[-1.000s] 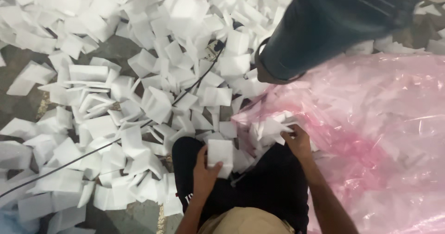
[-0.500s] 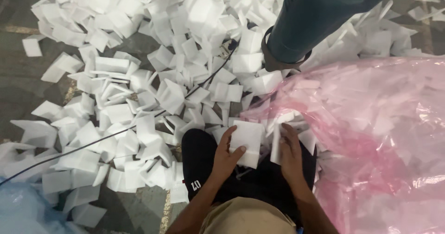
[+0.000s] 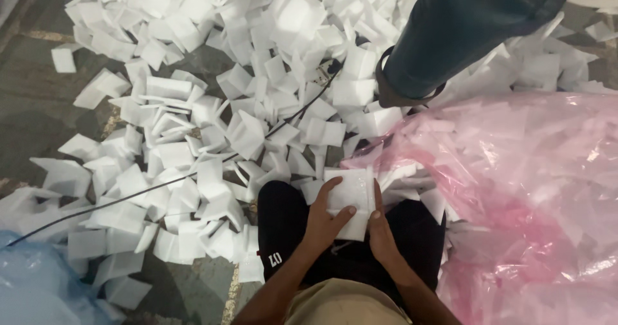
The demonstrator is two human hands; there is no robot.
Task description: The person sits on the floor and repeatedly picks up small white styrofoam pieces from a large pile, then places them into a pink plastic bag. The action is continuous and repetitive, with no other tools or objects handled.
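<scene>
Head view, looking straight down over the person's lap. Both hands are closed on a small stack of white foam squares (image 3: 351, 199), held just above the dark trousers (image 3: 286, 225): the left hand (image 3: 322, 225) lies flat across the front face with fingers spread, the right hand (image 3: 380, 231) presses edge-on against the stack's right side. Judged from this grip, the two hands square the sheets up against each other so the edges sit flush. The stack sits at the near edge of the heap of loose foam pieces (image 3: 212, 125) that covers the floor (image 3: 38, 106) from the far left corner across to the middle. A thin black cable (image 3: 161, 186) runs slantwise through the heap. Just beside the stack on the right lies a pink plastic bag (image 3: 534, 202), its mouth toward the hands, white pieces showing through the film. A blue bag (image 3: 32, 286) sits at the near left corner. Another person's leg in blue jeans (image 3: 463, 28) stands at the far edge, foot among the pieces.
</scene>
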